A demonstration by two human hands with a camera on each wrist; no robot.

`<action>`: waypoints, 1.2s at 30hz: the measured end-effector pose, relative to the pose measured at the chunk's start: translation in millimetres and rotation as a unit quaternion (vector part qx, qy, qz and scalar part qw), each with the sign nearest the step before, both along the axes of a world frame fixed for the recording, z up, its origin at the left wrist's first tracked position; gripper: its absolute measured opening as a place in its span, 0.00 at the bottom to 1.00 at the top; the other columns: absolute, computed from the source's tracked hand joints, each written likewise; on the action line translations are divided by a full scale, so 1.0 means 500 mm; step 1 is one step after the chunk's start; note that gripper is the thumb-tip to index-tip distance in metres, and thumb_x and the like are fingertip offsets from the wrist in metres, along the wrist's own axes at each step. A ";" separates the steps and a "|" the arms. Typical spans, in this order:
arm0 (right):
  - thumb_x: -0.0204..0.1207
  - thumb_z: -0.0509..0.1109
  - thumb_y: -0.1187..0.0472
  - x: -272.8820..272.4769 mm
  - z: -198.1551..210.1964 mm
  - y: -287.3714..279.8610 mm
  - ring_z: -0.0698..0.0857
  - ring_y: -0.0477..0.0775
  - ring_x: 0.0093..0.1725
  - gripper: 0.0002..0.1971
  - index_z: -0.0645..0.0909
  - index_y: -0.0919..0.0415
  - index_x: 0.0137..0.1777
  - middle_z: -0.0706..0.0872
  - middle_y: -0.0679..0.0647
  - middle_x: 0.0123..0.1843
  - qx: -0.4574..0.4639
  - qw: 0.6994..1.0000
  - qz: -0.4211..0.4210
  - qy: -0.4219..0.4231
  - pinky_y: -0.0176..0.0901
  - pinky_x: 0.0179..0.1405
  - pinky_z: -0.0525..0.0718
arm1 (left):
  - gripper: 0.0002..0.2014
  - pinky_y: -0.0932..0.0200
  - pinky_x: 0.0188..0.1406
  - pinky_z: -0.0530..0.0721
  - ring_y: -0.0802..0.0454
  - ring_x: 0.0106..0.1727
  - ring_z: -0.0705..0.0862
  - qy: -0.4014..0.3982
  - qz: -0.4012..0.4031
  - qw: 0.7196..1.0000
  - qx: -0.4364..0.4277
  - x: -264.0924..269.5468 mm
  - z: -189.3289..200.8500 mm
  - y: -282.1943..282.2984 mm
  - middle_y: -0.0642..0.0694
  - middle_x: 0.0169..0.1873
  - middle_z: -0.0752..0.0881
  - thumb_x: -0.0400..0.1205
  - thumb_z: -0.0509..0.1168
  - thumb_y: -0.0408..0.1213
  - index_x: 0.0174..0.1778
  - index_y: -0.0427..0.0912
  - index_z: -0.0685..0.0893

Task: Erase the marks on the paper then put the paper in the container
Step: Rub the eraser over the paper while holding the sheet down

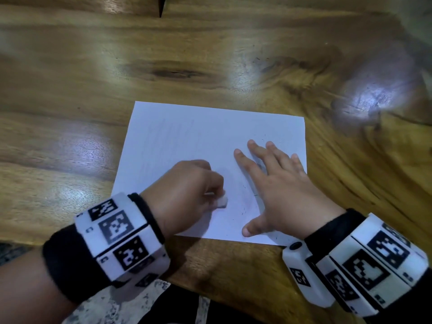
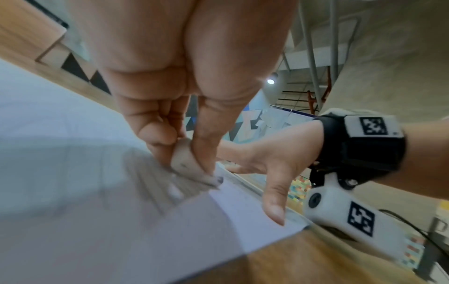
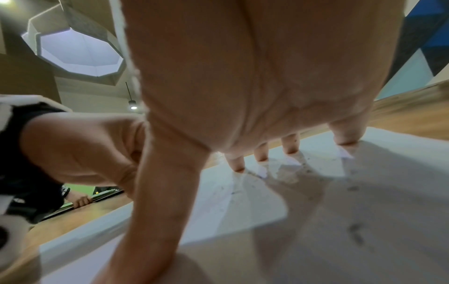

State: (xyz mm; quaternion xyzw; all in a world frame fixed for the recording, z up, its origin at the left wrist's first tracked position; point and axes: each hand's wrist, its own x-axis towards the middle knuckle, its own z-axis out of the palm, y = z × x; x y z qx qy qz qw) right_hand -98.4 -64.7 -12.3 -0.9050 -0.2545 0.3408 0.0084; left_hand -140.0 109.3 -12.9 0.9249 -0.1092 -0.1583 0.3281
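A white sheet of paper [image 1: 187,141] lies flat on the wooden table [image 1: 210,54], with faint pencil marks on its left half and dark eraser crumbs near its right side. My left hand [image 1: 191,190] pinches a small white eraser [image 1: 222,202] and presses it on the lower middle of the paper [image 2: 73,192]; in the left wrist view the eraser [image 2: 184,159] sits between thumb and fingers. My right hand [image 1: 273,183] lies spread with straight fingers on the sheet's right part, fingertips [image 3: 237,165] pressing the paper [image 3: 316,211]. No container is in view.
Bare wooden table surface surrounds the sheet on the left, far and right sides. The table's near edge [image 1: 210,288] runs just below the paper, with speckled floor beneath. Another person's hand [image 3: 82,200] rests on a green board far off to the left.
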 end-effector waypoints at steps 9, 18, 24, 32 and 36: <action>0.59 0.78 0.35 0.001 0.001 0.001 0.24 0.52 0.79 0.67 0.24 0.41 0.78 0.23 0.42 0.80 -0.005 1.000 0.002 0.001 0.61 0.79 0.32 | 0.04 0.62 0.41 0.78 0.55 0.39 0.82 0.058 -0.021 0.998 -0.011 -0.027 -0.003 0.009 0.56 0.33 0.77 0.73 0.70 0.41 0.34 0.46 0.86; 0.59 0.77 0.35 0.000 0.004 0.002 0.25 0.53 0.79 0.66 0.24 0.41 0.78 0.24 0.42 0.80 -0.004 1.000 0.001 -0.006 0.61 0.79 0.33 | 0.02 0.67 0.38 0.76 0.61 0.36 0.80 0.076 -0.019 0.997 -0.009 -0.053 -0.008 0.022 0.58 0.32 0.75 0.72 0.69 0.40 0.37 0.49 0.82; 0.58 0.78 0.37 0.000 0.006 0.008 0.26 0.54 0.80 0.67 0.25 0.41 0.78 0.26 0.42 0.80 -0.005 1.000 -0.007 -0.011 0.62 0.80 0.36 | 0.06 0.74 0.34 0.70 0.57 0.30 0.77 -0.057 0.110 0.992 0.025 0.049 0.007 0.041 0.53 0.27 0.78 0.70 0.73 0.43 0.34 0.44 0.86; 0.59 0.72 0.29 -0.002 0.004 0.025 0.29 0.57 0.80 0.65 0.21 0.39 0.76 0.26 0.44 0.81 -0.023 0.999 -0.023 -0.023 0.64 0.79 0.36 | 0.06 0.68 0.27 0.68 0.53 0.33 0.77 -0.026 0.096 0.993 0.059 0.139 0.006 0.024 0.54 0.25 0.78 0.72 0.70 0.41 0.39 0.43 0.86; 0.58 0.73 0.29 -0.001 0.004 0.025 0.29 0.57 0.80 0.65 0.21 0.39 0.76 0.27 0.44 0.81 -0.024 0.999 -0.024 -0.022 0.64 0.79 0.37 | 0.08 0.65 0.30 0.65 0.52 0.33 0.76 -0.025 0.025 0.999 0.040 0.046 -0.003 0.019 0.50 0.28 0.77 0.73 0.69 0.42 0.32 0.43 0.84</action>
